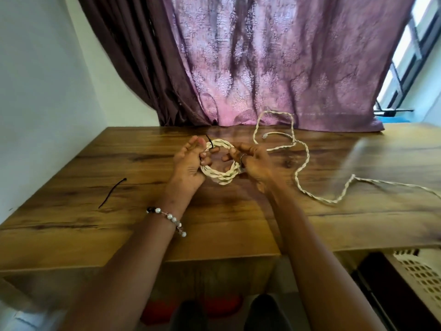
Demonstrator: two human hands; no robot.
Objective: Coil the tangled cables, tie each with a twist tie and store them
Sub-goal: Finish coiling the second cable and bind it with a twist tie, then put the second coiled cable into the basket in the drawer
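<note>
Two hands hold one coiled cable (220, 163) of cream twisted cord above the middle of a wooden surface (143, 225). The left hand (191, 161) clasps the ring at its 9 o'clock side, fingers curled through the opening; the right hand (250, 158) pinches it at 3 o'clock. The ring faces the camera, roughly round. A black twist tie (210, 140) is wrapped on the coil at about 11 o'clock, one end sticking up and away.

A second, loose cable (301, 163) of the same cord snakes over the surface at 2 to 3 o'clock of the coil, looping toward the curtain (274, 63) and running off the right edge; its long run lies roughly left to right. A second twist tie (112, 193) lies straight at 8 o'clock, well apart, slanting from near left to far right. That makes two cables and two ties. A beaded bracelet (167, 218) circles the left wrist. No writing can be read.
</note>
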